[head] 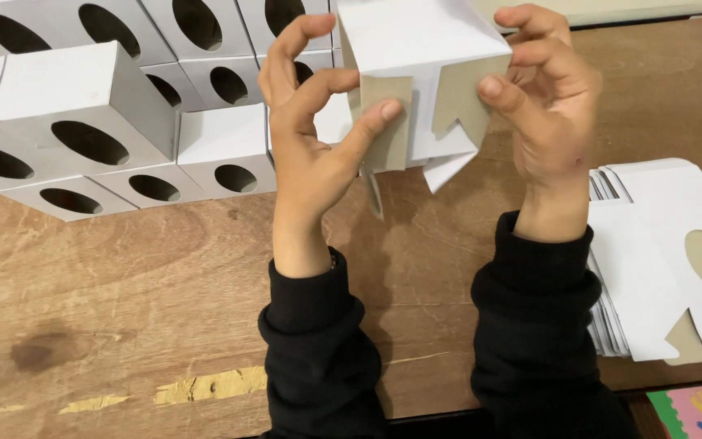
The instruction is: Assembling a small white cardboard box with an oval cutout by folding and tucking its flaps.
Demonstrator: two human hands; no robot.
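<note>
At the near edge, two black sleeves (318, 358) rise from the bottom of the view over a worn wooden table (123, 309), which carries a dark stain and a scraped yellowish patch on its near left part. To the near right, a stack of flat white box blanks (660, 260) lies on the table, the top one showing an oval cut-out (the brown card underside peeks out at one tab). A bit of coloured foam mat (700, 410) shows past the table's near right corner.

Farther in, both hands hold a partly folded white cardboard box (416, 49) up above the table, near the middle of the view. The left hand (306, 138) has its thumb pressed on a brown-backed flap on the box's left side, its fingers curled around the box's left edge. The right hand (550, 106) presses its thumb on the matching flap on the right, fingers hooked over the box's right side. Loose tabs hang below the box.

At the far left, finished white boxes (83, 122) with oval windows are stacked in rows.
</note>
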